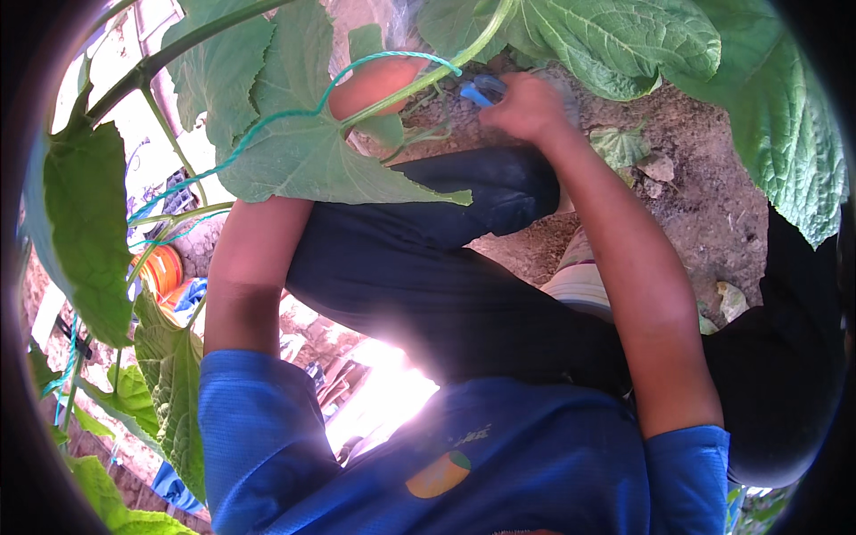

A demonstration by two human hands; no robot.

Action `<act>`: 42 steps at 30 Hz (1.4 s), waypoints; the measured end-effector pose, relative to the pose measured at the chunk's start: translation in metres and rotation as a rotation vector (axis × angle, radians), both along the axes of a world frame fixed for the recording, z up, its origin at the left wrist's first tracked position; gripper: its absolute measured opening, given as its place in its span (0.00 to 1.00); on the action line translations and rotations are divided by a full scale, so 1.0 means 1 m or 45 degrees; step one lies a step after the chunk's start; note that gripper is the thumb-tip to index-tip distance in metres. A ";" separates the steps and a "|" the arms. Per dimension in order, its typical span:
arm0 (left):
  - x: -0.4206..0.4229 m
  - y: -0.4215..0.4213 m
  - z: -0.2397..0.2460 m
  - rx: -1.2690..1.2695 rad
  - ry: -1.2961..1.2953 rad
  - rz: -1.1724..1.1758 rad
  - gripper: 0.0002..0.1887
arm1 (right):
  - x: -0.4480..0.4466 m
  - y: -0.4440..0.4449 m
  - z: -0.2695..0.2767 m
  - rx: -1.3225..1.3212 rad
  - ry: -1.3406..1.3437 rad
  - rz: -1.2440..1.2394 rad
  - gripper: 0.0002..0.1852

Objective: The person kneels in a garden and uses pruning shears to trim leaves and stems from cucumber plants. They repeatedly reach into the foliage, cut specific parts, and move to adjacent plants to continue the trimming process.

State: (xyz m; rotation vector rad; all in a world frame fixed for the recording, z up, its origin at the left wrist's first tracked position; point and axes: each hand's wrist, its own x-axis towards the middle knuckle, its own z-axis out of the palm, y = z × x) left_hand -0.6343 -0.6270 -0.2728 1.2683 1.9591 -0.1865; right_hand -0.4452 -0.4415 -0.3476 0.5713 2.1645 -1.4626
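My right hand (pixel 528 107) is closed around a blue-handled hand tool (pixel 478 92), close to the soil at the upper middle. Its working end is hidden, so I cannot tell its exact kind. My left forearm passes behind a broad green leaf (pixel 301 157). Past that leaf, blurred skin of my left hand or wrist (pixel 378 83) shows, with the fingers hidden. A green plant stem (pixel 428 73) and a twisted turquoise string (pixel 281 115) cross in front of it. Thin green shoots (pixel 428 134) lie between the two hands.
Large leaves (pixel 602 40) overhang the top and right. Dry soil (pixel 689 167) holds a wilted leaf (pixel 620 144). My bent leg (pixel 435 267) fills the middle. An orange spool-like object (pixel 160 271) lies at left, near more stems and leaves (pixel 87 234).
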 end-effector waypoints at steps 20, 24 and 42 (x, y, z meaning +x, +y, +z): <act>-0.037 -0.032 -0.004 -0.544 -0.425 0.477 0.14 | -0.023 0.007 0.044 0.194 -0.091 0.166 0.21; -0.042 -0.027 -0.007 -0.556 -0.545 0.337 0.11 | -0.016 0.012 0.034 0.162 -0.086 0.186 0.21; -0.032 -0.001 0.024 -0.481 -0.694 0.463 0.20 | -0.011 -0.020 -0.027 -0.437 -0.175 -0.175 0.32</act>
